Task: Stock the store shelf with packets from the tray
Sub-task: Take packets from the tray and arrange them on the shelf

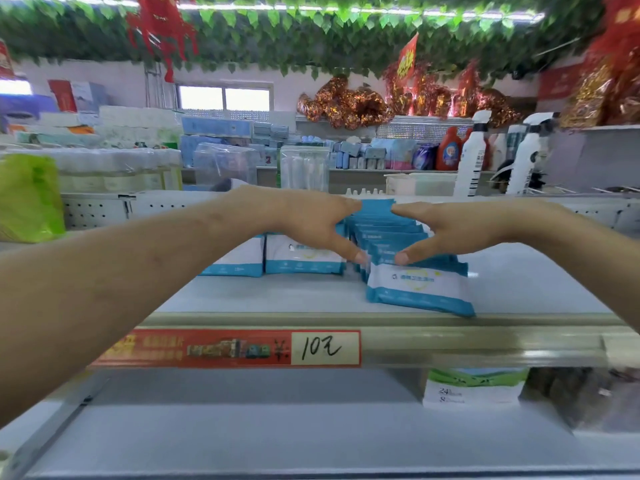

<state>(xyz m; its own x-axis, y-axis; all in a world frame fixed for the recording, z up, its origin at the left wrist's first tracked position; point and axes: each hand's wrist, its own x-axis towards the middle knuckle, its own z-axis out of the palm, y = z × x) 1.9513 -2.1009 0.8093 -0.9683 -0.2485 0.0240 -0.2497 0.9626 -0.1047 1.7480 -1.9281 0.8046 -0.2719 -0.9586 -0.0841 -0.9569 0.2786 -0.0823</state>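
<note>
Head view: our left hand (311,220) and right hand (450,230) meet at centre frame, each pinching the row of packets (391,233) between thumb in front and fingers behind. That row stands on the shelf (277,296), its front packet near the edge. Just left stand two more packets (304,258); below them, a price tag (325,348) on the rail

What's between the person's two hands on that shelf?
A row of blue-and-white packets, held by the left hand and right hand; the head view shows it.
</note>
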